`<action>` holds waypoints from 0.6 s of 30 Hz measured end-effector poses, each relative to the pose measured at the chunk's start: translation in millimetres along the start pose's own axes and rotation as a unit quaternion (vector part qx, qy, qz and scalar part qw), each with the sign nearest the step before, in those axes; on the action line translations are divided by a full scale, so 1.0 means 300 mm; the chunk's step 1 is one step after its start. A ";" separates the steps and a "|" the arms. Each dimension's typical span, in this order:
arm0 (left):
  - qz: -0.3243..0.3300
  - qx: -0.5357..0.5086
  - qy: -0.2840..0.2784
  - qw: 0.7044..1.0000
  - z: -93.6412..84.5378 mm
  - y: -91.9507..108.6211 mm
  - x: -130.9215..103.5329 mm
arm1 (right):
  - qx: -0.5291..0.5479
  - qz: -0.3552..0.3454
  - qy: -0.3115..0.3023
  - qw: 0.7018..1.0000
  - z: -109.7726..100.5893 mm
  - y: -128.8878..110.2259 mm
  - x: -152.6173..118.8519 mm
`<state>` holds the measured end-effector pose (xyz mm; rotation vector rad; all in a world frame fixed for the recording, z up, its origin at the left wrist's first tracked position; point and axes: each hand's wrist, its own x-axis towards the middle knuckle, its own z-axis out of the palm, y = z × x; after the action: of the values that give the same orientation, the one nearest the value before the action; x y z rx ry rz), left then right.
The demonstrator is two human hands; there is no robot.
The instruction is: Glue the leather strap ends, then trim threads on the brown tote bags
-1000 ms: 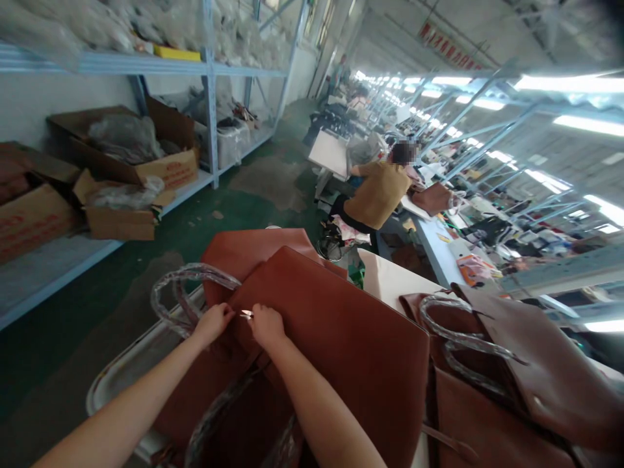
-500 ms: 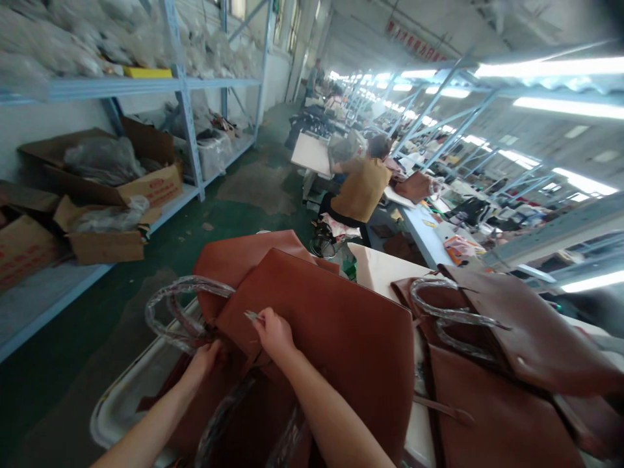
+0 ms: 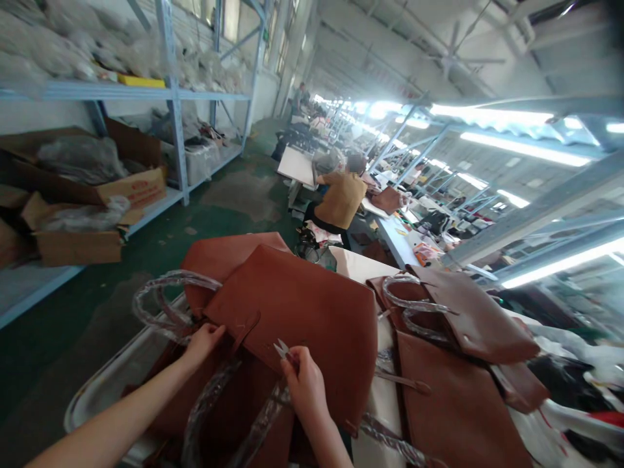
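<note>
A large brown leather handbag (image 3: 302, 299) leans before me, its open mouth toward me. My left hand (image 3: 205, 343) is closed on the bag's upper edge at its left side. In my right hand (image 3: 306, 380) is a small pair of thread snips (image 3: 281, 350), blades pointing up and left, close to the bag's panel. A narrow leather tab (image 3: 247, 330) curls on the panel between my hands. Plastic film wraps the near handle (image 3: 209, 396). Behind lies another brown bag (image 3: 207, 260), with its wrapped handles (image 3: 170, 279) to the left.
A white tub (image 3: 92, 396) sits under the bags. On the right, more brown bags (image 3: 453, 396) lie on a pale table (image 3: 361, 263). Cardboard boxes (image 3: 78, 247) fill the blue shelf (image 3: 178, 140) at left. A seated person (image 3: 341, 198) works ahead.
My right hand has moved right and down along the panel with the snips. My left hand stays at the bag's edge. The tab now shows clearly, and the view has turned slightly.
</note>
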<state>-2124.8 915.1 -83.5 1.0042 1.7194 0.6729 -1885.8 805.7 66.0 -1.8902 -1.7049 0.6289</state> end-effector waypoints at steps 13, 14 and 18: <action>0.043 0.131 -0.019 0.990 -0.117 0.030 0.244 | -0.255 -0.179 -0.159 0.937 0.443 -0.165 0.469; 0.039 0.121 -0.022 0.992 -0.118 0.024 0.249 | -0.260 -0.185 -0.168 0.933 0.477 -0.170 0.497; 0.028 0.075 -0.017 0.997 -0.115 0.006 0.262 | -0.282 -0.203 -0.200 0.916 0.571 -0.189 0.567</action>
<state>-2169.4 984.6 -107.1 1.1655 1.7370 0.5640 -2021.9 990.8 -27.6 -1.7312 -2.6869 0.3946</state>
